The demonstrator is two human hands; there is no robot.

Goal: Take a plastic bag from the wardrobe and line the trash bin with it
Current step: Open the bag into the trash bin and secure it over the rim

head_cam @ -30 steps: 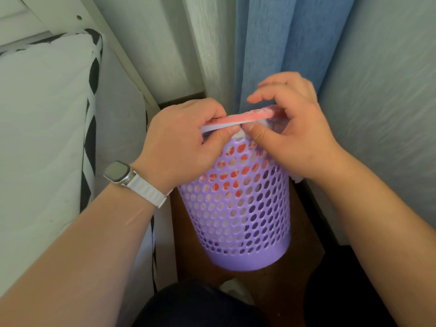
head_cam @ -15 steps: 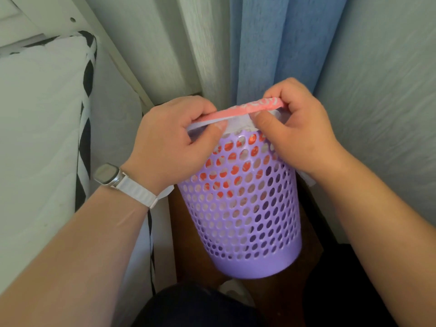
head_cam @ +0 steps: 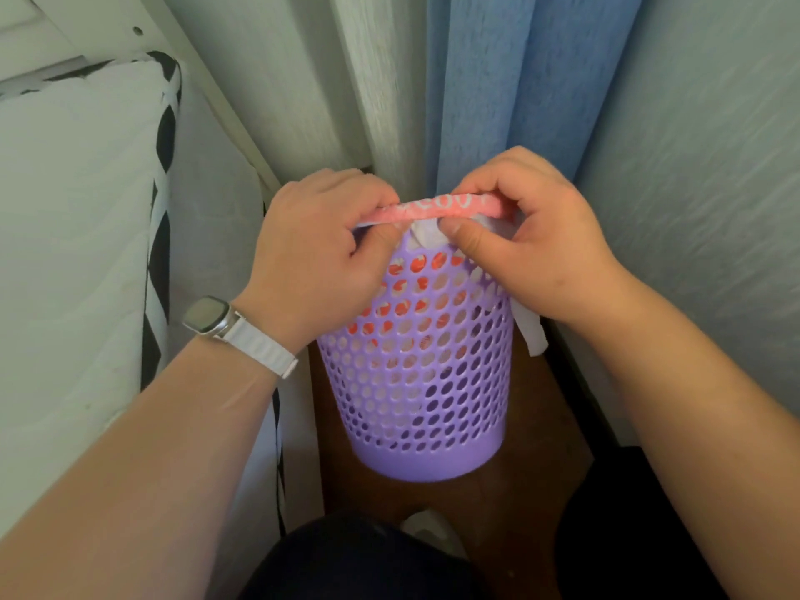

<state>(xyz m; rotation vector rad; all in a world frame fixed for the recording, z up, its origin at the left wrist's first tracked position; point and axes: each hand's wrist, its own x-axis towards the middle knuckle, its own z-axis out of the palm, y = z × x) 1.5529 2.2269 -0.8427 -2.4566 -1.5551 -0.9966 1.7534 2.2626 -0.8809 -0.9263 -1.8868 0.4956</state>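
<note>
On the floor [head_cam: 541, 491] between bed [head_cam: 65, 210] and wall [head_cam: 692, 166], the bin [head_cam: 426, 383] stands, the bag [head_cam: 441, 208] already inside, red showing through the holes. At its rim the left hand [head_cam: 320, 253] and right hand [head_cam: 532, 244] each pinch the bag's edge, thumbs outside, fingers curled over. Lining seems nearly done; next, the edge wants pulling down evenly, round to the curtain [head_cam: 476, 101] side.

Brown floor [head_cam: 519, 513]: narrow strip between mattress [head_cam: 65, 253] and wall [head_cam: 692, 210]. Purple perforated bin [head_cam: 426, 383] stands on it, base down.
</note>
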